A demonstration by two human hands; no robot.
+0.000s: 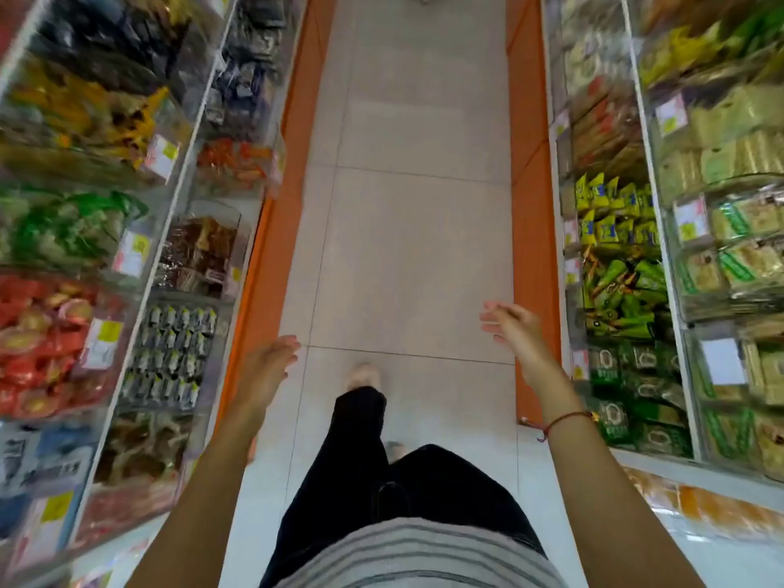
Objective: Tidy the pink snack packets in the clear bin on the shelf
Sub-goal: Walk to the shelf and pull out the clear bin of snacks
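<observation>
Bright, even light; blurred, wide-angle-warped shelf edges.

Both arms are extended forward and down, bare to the lower frame edge. Left hand (pixel 265 369) is held low, back of the hand up, fingers straight and close together, nothing gripped. Right hand (pixel 515 333) is raised a bit higher and further out, fingers loosely spread and slightly bent, nothing held. A red string bracelet (pixel 566 418) is seen on the right wrist. Hands are kept well apart, one to each side of the body. Legs in dark trousers (pixel 360 451) are seen mid-stride, one foot (pixel 365 374) forward. Motion blur on the fingertips.
</observation>
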